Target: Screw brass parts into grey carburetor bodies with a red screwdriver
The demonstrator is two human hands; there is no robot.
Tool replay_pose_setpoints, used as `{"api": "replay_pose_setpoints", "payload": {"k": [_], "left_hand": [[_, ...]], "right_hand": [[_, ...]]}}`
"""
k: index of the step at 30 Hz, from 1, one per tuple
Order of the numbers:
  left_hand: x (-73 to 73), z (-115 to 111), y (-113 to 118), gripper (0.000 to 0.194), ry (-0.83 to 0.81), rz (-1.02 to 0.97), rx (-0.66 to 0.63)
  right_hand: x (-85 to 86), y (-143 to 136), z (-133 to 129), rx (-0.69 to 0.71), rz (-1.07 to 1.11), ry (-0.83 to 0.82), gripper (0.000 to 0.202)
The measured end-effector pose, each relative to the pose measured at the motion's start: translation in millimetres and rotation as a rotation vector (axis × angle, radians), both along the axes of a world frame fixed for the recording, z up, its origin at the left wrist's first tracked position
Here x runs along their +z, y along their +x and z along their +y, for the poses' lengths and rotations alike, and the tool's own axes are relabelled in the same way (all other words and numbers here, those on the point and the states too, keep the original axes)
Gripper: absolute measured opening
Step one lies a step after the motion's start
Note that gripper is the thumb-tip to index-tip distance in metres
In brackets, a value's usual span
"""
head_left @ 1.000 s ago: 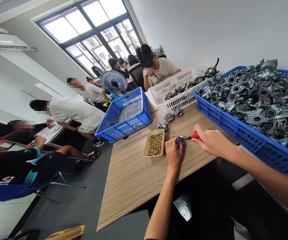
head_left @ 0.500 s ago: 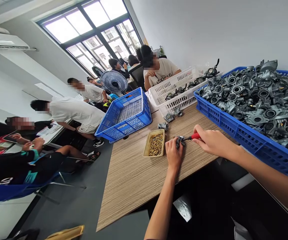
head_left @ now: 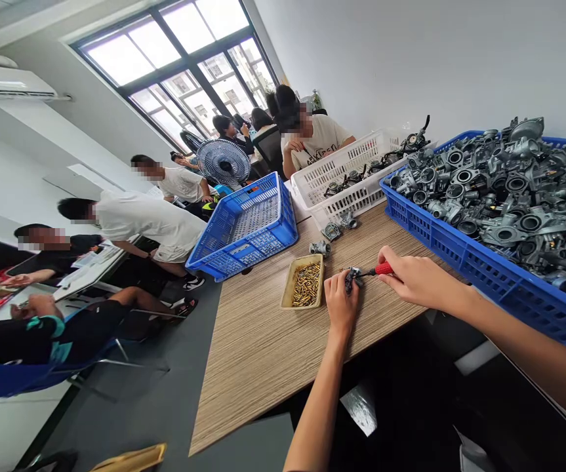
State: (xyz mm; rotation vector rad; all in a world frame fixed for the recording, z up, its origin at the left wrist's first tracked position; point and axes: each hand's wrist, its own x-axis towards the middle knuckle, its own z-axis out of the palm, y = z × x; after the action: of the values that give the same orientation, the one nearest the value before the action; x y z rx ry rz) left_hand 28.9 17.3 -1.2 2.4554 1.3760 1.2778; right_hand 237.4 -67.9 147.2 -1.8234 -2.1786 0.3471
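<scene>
Just right of the small tray [head_left: 289, 282], the left hand [head_left: 340, 298] has its fingers closed around a small metal part [head_left: 350, 278], pressing it to the wood-grain surface [head_left: 248, 347]. Further right of the tray, the right hand [head_left: 403, 275] has its fingers wrapped on the red handle of a screwdriver [head_left: 384, 268], whose dark shaft reaches to that part.

The tray holds many brass pieces [head_left: 306, 286]. Touching or very near its far right corner is 1 loose casting [head_left: 320, 248]; 2 more castings [head_left: 340, 225] lie beyond. Behind the tray, to the left, is a blue crate [head_left: 263, 233]; behind it, to the right, is a white basket [head_left: 349, 208] with several metal assemblies [head_left: 356, 176], and a person [head_left: 317, 141] sits past that. Well right of the tray, a large blue bin [head_left: 440, 233] is heaped with metal castings [head_left: 513, 190].
</scene>
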Motion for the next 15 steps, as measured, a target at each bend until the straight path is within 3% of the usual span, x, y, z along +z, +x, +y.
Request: {"api": "replay_pose_setpoints", "payload": {"k": [15], "left_hand": [[0.0,0.2,-0.6,0.023,0.01,0.003,-0.003]], "right_hand": [[1.0,-1.1,-0.4,-0.024,-0.038,0.002,0.012]]}}
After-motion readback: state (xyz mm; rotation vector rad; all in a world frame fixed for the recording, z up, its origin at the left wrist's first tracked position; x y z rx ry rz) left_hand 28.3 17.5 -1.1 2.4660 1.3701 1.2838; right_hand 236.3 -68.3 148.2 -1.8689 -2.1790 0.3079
